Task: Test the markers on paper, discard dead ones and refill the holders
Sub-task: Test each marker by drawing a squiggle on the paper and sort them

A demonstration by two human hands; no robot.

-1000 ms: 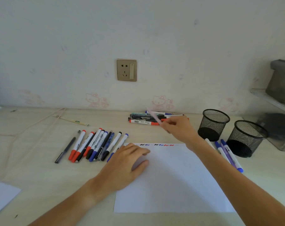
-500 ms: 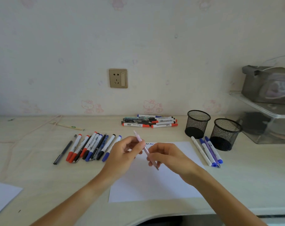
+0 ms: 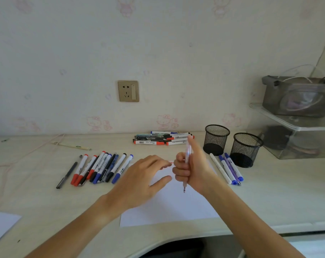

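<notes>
Fingers: right hand [image 3: 194, 170] now fisted round thin pale pink pen [image 3: 187, 155], tip down; left hand [image 3: 141, 178] let go, fingers spread.
Pen: upright over white paper sheet [image 3: 169, 207], mid-desk near front edge.
Meaning: uncapped and poised; scribble test likely next.

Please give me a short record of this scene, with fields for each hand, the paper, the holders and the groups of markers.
right hand: grips a pink pen upright, tip down over the paper
left hand: open, above the paper
paper: white sheet on desk
mesh holders: two, black, no markers seen inside
marker row: left of paper
marker pile: by wall
three markers: right of paper
</notes>
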